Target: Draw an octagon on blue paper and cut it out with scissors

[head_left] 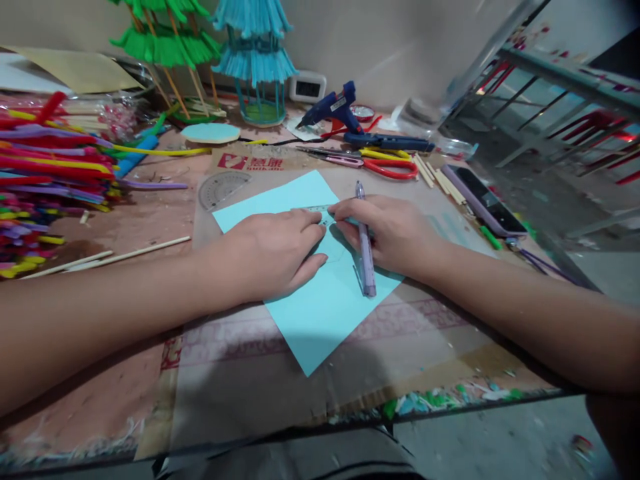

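A small clear ruler [320,212] is mostly hidden under both sets of fingertips, its markings too faint to read. The left hand [273,250] lies flat, fingers spread, pressing the light blue paper [325,300] onto the table [100,400]. The right hand [395,233] has its fingers closed around a purple pen [365,247], tip toward the wrist. Beyond the fingers, cardboard [260,160] bears red print, unreadable.
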Demonstrator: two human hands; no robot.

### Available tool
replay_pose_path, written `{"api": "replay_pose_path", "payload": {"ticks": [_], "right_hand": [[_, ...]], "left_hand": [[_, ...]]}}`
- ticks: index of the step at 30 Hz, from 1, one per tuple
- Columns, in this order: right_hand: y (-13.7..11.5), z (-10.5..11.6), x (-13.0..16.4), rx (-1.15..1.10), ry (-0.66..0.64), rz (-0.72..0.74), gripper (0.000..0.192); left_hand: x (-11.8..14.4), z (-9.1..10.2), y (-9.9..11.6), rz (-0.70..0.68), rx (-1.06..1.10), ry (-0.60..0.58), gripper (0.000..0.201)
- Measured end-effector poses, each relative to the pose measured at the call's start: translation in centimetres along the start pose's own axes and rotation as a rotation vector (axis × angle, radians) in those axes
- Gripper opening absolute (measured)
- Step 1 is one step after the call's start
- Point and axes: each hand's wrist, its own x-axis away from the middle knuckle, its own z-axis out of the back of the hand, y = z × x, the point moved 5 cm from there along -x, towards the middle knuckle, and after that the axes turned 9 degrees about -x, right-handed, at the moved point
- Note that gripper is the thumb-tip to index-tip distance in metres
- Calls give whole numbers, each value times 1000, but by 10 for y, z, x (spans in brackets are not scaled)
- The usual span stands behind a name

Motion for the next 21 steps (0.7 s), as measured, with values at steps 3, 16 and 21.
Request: {"api": "replay_pose_path", "payload": {"ticks": [3,16,21], "right_hand": [[1,1,0,-12,-2,-14,14],[-1,3,1,-92,26,56,11],[-1,4,3,-128,27,52,13]], "left_hand": [[0,0,1,-9,-1,25,42],[-3,5,16,-28,-114,199,44],[-8,-2,21,72,-139,213,45]]}}
